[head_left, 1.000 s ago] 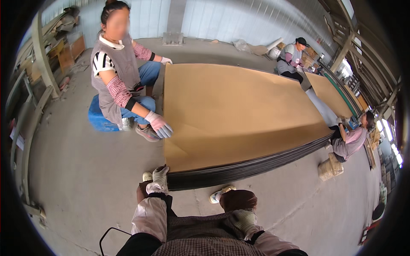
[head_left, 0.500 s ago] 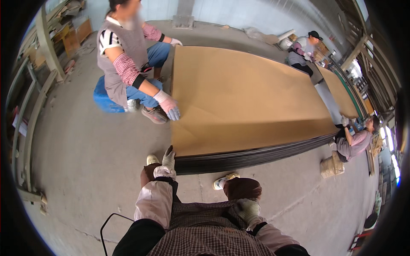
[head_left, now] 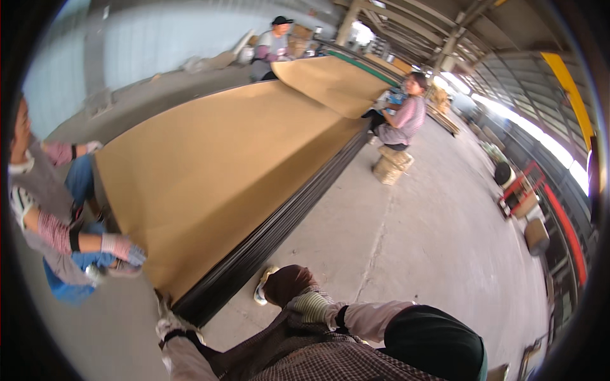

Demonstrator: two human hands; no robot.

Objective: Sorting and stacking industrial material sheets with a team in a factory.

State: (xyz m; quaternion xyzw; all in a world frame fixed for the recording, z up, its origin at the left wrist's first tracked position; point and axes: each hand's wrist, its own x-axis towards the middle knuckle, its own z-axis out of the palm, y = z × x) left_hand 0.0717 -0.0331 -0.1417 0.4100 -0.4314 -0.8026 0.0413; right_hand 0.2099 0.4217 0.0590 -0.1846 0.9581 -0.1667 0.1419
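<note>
A long stack of dark sheets [head_left: 254, 244] lies in front of me, topped by a broad brown sheet [head_left: 210, 165]. At its near left corner is my gloved left hand [head_left: 168, 320], fingers stretched along the edge; motion blurs them. My right hand [head_left: 312, 307], in a striped glove, rests on my thigh with nothing visible in it; its fingertips are partly hidden. Over the stack's far end hangs a second brown sheet [head_left: 333, 82], its near edge curved. A seated co-worker [head_left: 403, 117] on the right and another co-worker [head_left: 273, 47] behind are beside that sheet.
At the left, a co-worker on a blue seat [head_left: 67, 282] has a gloved hand [head_left: 124, 247] at the stack's near end. A wrapped stool [head_left: 392, 165] stands under the right co-worker. Concrete floor [head_left: 432, 235] stretches right toward a red-framed cart [head_left: 524, 190].
My view has turned to the right. The second brown sheet, earlier apart beyond the stack, now overlaps its far end. My left hand stays at the corner, my right on my thigh.
</note>
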